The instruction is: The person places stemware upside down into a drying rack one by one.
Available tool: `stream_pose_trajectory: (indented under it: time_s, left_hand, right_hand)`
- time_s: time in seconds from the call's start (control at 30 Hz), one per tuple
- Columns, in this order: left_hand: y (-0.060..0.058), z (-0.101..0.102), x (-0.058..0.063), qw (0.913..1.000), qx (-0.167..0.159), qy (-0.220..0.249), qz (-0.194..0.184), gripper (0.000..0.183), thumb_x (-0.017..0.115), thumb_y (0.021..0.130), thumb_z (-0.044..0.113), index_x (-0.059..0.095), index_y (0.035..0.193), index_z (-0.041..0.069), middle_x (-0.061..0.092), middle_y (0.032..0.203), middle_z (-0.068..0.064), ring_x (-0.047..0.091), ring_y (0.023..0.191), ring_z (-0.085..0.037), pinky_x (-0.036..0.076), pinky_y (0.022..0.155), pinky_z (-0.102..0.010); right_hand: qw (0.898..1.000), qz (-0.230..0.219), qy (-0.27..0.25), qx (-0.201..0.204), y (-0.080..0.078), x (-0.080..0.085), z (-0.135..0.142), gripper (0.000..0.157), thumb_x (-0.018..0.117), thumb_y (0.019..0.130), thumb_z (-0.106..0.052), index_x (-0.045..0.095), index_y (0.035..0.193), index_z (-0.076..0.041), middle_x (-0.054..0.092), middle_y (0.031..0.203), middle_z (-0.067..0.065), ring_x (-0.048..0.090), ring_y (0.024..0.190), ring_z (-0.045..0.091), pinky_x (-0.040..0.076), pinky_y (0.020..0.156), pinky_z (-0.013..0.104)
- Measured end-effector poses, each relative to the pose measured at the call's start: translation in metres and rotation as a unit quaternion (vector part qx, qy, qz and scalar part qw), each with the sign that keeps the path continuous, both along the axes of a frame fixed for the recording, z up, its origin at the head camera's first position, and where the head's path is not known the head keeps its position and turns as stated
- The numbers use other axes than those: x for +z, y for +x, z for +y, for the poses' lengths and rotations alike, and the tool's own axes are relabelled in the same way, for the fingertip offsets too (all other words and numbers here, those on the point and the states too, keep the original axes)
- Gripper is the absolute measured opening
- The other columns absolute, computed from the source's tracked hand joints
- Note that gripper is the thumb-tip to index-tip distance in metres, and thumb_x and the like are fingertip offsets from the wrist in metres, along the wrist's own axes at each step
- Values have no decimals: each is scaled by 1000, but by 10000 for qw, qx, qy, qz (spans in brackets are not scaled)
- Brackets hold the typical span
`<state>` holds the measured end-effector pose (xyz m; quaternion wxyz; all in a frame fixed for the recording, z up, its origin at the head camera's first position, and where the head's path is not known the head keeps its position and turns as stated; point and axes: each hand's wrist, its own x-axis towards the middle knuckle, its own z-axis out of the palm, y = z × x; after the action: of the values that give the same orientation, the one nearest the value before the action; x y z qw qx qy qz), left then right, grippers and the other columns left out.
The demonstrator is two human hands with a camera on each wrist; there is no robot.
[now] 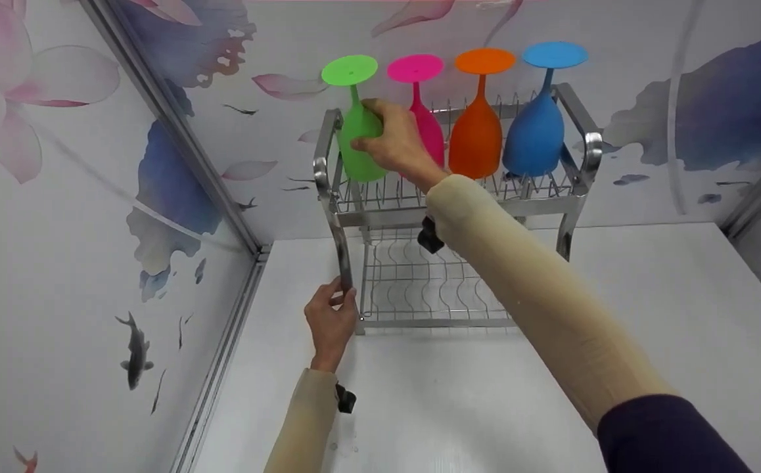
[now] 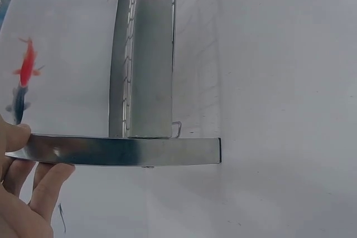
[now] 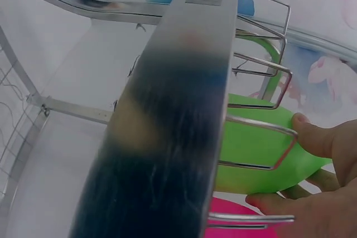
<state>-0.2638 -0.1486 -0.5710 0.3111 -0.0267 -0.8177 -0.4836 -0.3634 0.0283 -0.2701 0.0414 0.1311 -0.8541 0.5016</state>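
Note:
My right hand (image 1: 397, 141) grips a green wine glass (image 1: 362, 148) that stands upside down on the top tier of a metal dish rack (image 1: 387, 215), at its left end. In the right wrist view, thumb and fingers lie on either side of the green bowl, behind the rack's wire loops. Lower down, my left hand (image 1: 331, 322) pinches the rack's left front leg (image 2: 111, 150) between thumb and fingers. A pink wine glass (image 1: 428, 131) is partly hidden behind my right hand. Beside it, orange (image 1: 476, 141) and blue (image 1: 535, 138) wine glasses are also inverted.
The rack's lower tier, a wavy wire shelf (image 1: 433, 282), holds nothing in view. The rack stands on a white surface (image 1: 472, 401) against a flower-patterned back wall (image 1: 301, 39). A side wall painted with fish (image 1: 136, 351) rises at the left.

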Motion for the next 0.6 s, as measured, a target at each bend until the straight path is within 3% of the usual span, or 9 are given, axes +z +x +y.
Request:
stream_pose_trajectory:
  time_s: [0.6]
  left_hand:
    - [1,-3,0,10000,-38,-76,-38,25,80,95,3,78,120,0,77,100,-12,79,88,-27,68,76,-35]
  right_hand:
    - [9997,-64,-39,-237,-11,-14,-14,68,75,101,-12,44,162,-8,58,155,11,57,141,24,50,118,33]
